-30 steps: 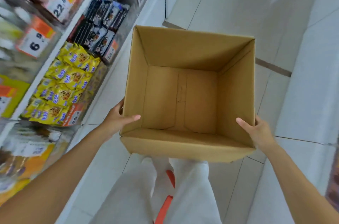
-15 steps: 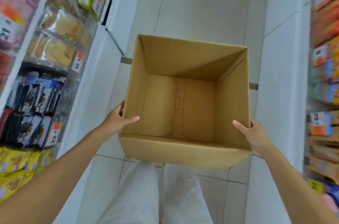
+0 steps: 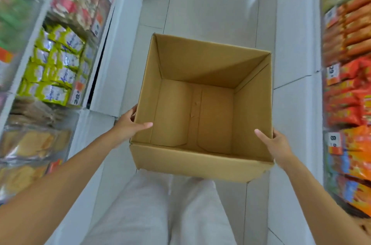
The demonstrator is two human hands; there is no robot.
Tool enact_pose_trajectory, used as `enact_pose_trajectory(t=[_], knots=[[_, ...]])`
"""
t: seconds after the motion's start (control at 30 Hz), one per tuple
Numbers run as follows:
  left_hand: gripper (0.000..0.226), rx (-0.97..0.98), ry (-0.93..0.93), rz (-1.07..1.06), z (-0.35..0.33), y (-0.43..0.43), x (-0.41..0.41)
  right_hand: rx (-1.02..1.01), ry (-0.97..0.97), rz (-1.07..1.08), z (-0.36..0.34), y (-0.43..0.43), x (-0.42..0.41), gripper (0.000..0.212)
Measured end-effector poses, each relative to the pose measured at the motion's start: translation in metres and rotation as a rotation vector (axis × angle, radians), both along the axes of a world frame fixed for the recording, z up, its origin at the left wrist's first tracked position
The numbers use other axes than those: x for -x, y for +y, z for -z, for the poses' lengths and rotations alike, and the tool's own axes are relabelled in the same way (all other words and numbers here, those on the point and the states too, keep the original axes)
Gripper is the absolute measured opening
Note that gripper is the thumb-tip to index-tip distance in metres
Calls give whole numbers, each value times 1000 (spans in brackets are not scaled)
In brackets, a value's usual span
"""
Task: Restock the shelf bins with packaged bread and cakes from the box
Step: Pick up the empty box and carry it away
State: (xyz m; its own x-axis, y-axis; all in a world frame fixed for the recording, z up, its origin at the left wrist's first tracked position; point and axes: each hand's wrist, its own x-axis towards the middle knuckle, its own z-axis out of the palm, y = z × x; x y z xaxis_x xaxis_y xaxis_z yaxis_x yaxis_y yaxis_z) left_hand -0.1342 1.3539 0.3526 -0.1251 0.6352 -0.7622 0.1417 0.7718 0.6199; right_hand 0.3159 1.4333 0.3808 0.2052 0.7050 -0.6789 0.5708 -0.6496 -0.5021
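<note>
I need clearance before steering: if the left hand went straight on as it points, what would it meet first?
Likely the box, at its left wall, which the left hand grips; past that wall the inside looks empty.

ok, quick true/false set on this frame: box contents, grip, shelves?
1. The cardboard box holds bread packs. False: it is empty, its bare bottom showing.
2. The left hand and the right hand each grip a side wall, thumbs inside. True.
3. The box's top is closed. False: it is open.
4. Green-yellow packets fill a shelf bin on the person's left. True.
</note>
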Motion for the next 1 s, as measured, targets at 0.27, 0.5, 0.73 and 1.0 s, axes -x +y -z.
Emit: enact_pose_trajectory(t=[0.27, 0.5, 0.73, 1.0], knots=[[133, 11, 41, 77, -8, 253, 26, -5, 16, 32, 5, 230, 22, 51], [99, -18, 60, 25, -7, 485, 35, 16, 23, 41, 10, 464, 47, 53], [103, 7, 29, -2, -16, 693, 68, 21, 45, 4, -2, 695, 79, 59], [94, -18, 35, -15, -15, 939, 111, -15, 7, 6, -13, 948, 125, 32]])
